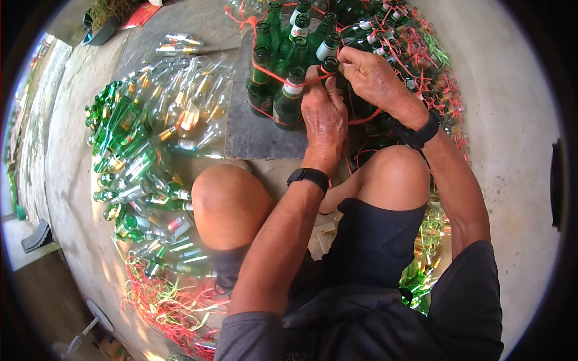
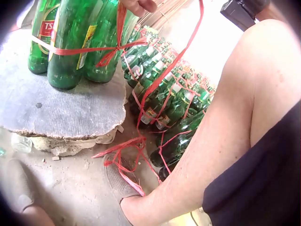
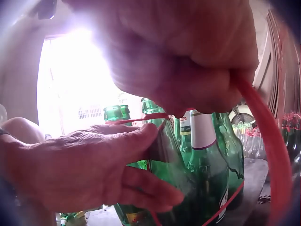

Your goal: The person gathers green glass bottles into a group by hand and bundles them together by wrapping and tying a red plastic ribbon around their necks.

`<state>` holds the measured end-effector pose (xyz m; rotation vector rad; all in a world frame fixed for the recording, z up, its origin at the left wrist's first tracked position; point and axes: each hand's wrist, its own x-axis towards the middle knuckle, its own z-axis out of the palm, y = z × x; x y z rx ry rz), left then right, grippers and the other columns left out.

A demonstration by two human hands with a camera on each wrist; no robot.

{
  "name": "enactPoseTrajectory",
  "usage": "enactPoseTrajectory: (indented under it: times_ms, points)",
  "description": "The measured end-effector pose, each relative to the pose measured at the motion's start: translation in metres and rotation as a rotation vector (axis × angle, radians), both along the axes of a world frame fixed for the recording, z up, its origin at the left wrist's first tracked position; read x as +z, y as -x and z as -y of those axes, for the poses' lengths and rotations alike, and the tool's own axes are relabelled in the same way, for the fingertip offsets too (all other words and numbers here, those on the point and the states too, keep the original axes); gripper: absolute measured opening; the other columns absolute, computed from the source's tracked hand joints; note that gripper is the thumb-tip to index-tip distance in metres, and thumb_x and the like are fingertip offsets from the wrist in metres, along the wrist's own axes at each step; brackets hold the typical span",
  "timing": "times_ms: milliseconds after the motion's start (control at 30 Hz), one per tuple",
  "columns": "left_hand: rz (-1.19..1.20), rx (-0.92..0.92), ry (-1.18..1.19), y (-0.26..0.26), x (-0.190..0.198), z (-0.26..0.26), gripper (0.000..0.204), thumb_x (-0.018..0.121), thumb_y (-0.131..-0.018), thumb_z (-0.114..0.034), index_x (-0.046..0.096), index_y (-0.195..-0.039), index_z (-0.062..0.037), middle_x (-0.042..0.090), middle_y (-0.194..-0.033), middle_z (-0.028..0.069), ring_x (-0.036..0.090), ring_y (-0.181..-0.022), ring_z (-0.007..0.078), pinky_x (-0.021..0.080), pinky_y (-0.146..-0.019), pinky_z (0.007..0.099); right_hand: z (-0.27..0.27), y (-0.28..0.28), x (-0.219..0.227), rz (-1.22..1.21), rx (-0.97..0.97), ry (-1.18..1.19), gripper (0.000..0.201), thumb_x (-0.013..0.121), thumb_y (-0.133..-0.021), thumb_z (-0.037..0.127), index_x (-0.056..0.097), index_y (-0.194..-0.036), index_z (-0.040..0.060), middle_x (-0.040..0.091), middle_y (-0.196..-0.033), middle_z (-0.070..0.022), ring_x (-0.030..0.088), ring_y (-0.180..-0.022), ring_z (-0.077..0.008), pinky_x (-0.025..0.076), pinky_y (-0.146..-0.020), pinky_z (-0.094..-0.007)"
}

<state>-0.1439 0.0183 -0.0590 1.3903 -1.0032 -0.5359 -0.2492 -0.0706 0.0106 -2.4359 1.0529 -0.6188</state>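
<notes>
A cluster of green glass bottles (image 1: 288,105) stands upright on a grey board (image 1: 265,144), with red plastic twine around the necks and lower down the bodies. My left hand (image 1: 325,114) is at the near side of the cluster, pinching the twine beside a bottle neck; some of its fingers lie along the glass in the right wrist view. Just to the right, my right hand (image 1: 376,78) grips the twine (image 3: 268,136), a length of which hangs below the fist. A knot (image 2: 117,48) shows on the lower loop in the left wrist view.
Loose green and clear bottles (image 1: 192,114) lie on the floor to the left. Tangled red and yellow-green twine (image 1: 174,301) lies nearer me. Bundles of tied bottles (image 1: 415,66) stand at the right. My knees (image 1: 232,201) flank the board's near edge.
</notes>
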Motion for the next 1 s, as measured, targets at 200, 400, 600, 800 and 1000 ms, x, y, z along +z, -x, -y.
enactPoseTrajectory:
  times_ms: [200, 400, 600, 800, 1000]
  points:
    - [-0.059, -0.038, -0.077, -0.002, 0.005, -0.002, 0.033, 0.05, -0.108, -0.016, 0.05, -0.135, 0.0027, 0.069, -0.082, 0.0182, 0.071, -0.064, 0.0267, 0.056, -0.059, 0.0402, -0.006, -0.002, 0.004, 0.009, 0.019, 0.045, 0.015, 0.053, -0.096, 0.009, 0.064, -0.103, 0.002, 0.067, -0.084, -0.0262, 0.067, -0.084, -0.0482, 0.054, -0.072, -0.0529]
    - [-0.02, 0.018, -0.023, 0.001, 0.003, 0.0, 0.029, 0.049, -0.106, -0.014, 0.054, -0.131, 0.0005, 0.068, -0.078, 0.0179, 0.071, -0.064, 0.0269, 0.056, -0.06, 0.0409, -0.013, -0.001, 0.001, -0.089, -0.002, 0.129, 0.013, 0.054, -0.096, 0.012, 0.062, -0.102, 0.0042, 0.067, -0.077, -0.0269, 0.066, -0.077, -0.0483, 0.053, -0.07, -0.0576]
    - [0.091, 0.075, 0.018, 0.001, 0.001, 0.001, 0.028, 0.051, -0.104, -0.013, 0.056, -0.128, -0.0005, 0.069, -0.089, 0.0266, 0.07, -0.078, 0.0425, 0.054, -0.07, 0.0498, -0.03, 0.003, 0.015, -0.269, -0.039, 0.144, 0.012, 0.057, -0.098, 0.017, 0.06, -0.099, 0.006, 0.066, -0.074, -0.025, 0.066, -0.076, -0.0482, 0.053, -0.068, -0.0592]
    - [0.2, 0.003, -0.062, -0.006, 0.001, -0.008, 0.042, 0.053, -0.103, -0.007, 0.044, -0.141, 0.0085, 0.065, -0.107, 0.0362, 0.066, -0.094, 0.0534, 0.054, -0.077, 0.0572, -0.032, 0.008, 0.025, -0.349, 0.034, 0.154, 0.015, 0.059, -0.098, 0.019, 0.061, -0.093, 0.0053, 0.067, -0.077, -0.0238, 0.067, -0.078, -0.0479, 0.052, -0.069, -0.0591]
    - [0.323, -0.058, -0.046, -0.007, 0.003, -0.019, 0.052, 0.053, -0.1, -0.006, 0.034, -0.145, 0.0122, 0.055, -0.124, 0.0424, 0.063, -0.097, 0.0588, 0.056, -0.081, 0.0585, -0.037, 0.01, 0.029, -0.344, 0.1, 0.073, 0.016, 0.06, -0.095, 0.017, 0.062, -0.087, 0.0033, 0.069, -0.081, -0.0249, 0.067, -0.083, -0.0485, 0.052, -0.075, -0.0584]
